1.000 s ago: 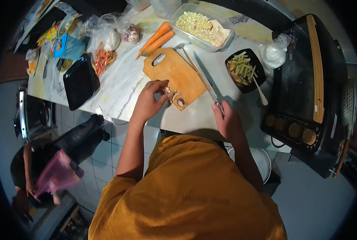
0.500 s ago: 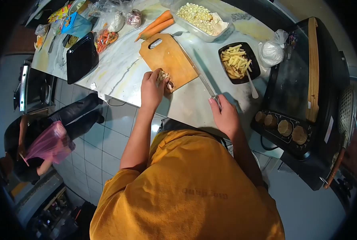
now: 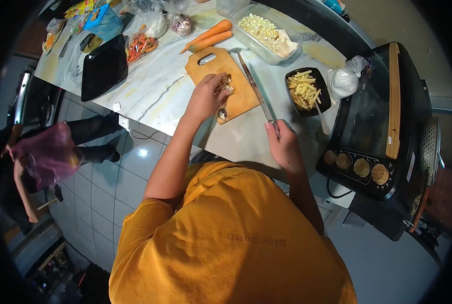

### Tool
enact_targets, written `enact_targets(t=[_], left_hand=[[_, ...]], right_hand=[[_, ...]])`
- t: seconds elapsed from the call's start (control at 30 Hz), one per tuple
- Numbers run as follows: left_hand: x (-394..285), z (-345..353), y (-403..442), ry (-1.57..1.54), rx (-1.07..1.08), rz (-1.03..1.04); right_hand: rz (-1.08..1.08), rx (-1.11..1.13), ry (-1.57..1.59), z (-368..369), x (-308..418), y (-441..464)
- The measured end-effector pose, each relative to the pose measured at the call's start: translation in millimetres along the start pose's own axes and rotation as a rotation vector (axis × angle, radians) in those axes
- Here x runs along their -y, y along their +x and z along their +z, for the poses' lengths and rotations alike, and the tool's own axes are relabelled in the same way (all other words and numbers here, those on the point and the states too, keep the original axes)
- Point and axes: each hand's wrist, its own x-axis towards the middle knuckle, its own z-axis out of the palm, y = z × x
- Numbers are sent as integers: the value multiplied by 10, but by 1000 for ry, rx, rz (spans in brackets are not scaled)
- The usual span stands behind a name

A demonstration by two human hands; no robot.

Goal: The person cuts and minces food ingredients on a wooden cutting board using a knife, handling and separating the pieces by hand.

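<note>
My left hand (image 3: 205, 99) is over the wooden cutting board (image 3: 243, 101), its fingers curled around small pale and dark-brown chopped pieces (image 3: 228, 87) that look like mushroom. One dark-rimmed piece (image 3: 223, 114) lies apart, close to the board's near corner. In my right hand (image 3: 285, 147) is the handle of a long kitchen knife (image 3: 254, 87). Its blade points away from me along the board's right edge. Two carrots (image 3: 210, 39) rest just beyond the board.
Behind the board stands a clear tub (image 3: 291, 54) of chopped white pieces. To the right are a black bowl (image 3: 328, 101) of pale sticks with a spoon, a bag of white powder (image 3: 342, 83) and a black oven (image 3: 367, 126). A black tray (image 3: 104, 71) lies left. A person holds a pink bag (image 3: 53, 154).
My left hand has moved farther up the board with the pieces, leaving the dark-rimmed piece near the corner. The knife stays beside the board. The person at left has shifted with the pink bag.
</note>
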Motion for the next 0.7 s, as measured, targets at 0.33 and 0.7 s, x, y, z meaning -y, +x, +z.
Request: enact_targets(t=[0.33,0.7], left_hand=[[132,-327,-235,25,101,-31],[126,-354,-189,-44,188,-44]], right_hand=[[82,24,33,116,-37,13],[138,38,32,131,-44,-82]])
